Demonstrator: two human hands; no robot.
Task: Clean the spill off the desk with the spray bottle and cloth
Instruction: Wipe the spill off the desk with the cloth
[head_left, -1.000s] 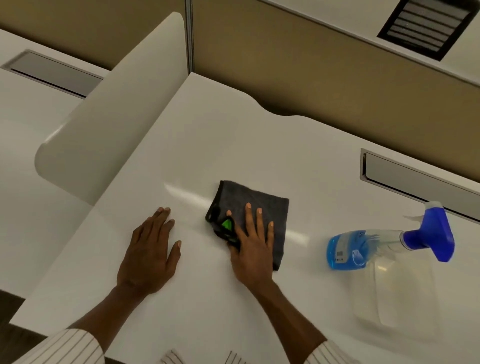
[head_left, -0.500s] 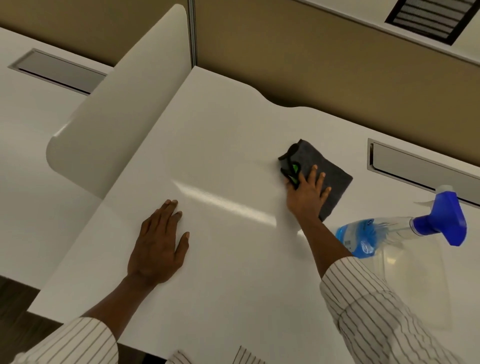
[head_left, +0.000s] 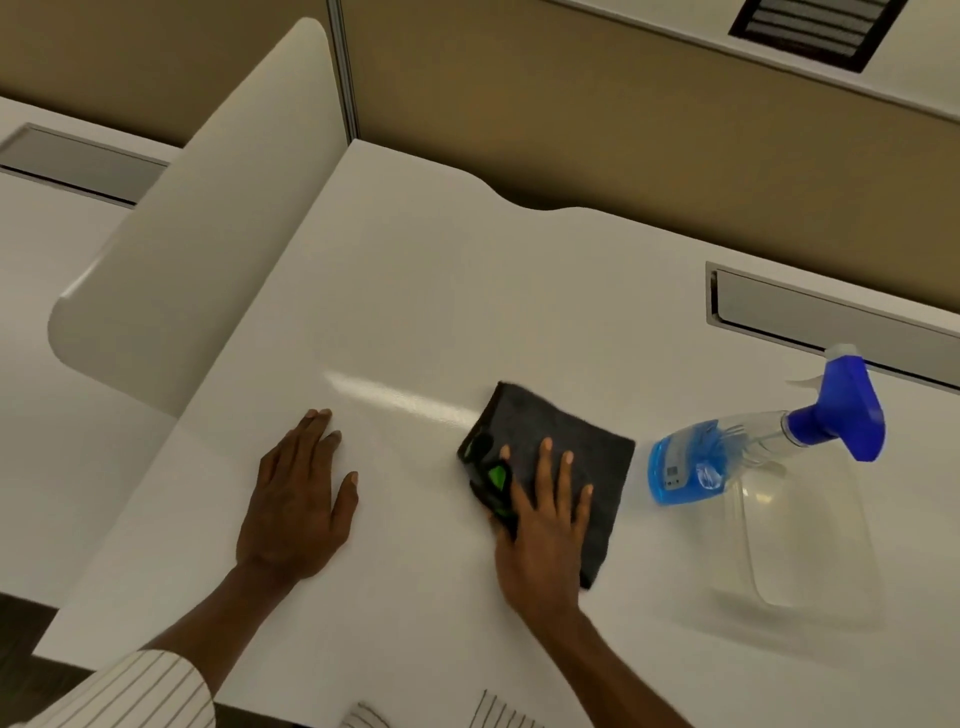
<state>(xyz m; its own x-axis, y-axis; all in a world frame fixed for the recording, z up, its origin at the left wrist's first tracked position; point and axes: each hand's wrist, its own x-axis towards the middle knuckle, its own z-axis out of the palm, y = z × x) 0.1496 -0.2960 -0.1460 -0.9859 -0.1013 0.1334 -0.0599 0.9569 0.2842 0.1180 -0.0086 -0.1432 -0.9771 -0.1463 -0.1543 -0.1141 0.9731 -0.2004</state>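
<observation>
On the desk (head_left: 415, 291) your right hand (head_left: 545, 525) lies flat, fingers spread, pressing the cloth (head_left: 576, 447); your left hand (head_left: 296, 499) rests open on bare surface, holding nothing. Beside the cloth lies the bottle (head_left: 727, 457), tipped over. No spill shows, so wiping looks nearly finished.

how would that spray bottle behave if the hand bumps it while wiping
The spray bottle looks mostly empty, with only a little blue liquid inside, so it is probably light and would slide easily on the smooth desk. Its clear body appears rounded, so it may roll or pivot, though the blue trigger head could stop a full roll.
</observation>
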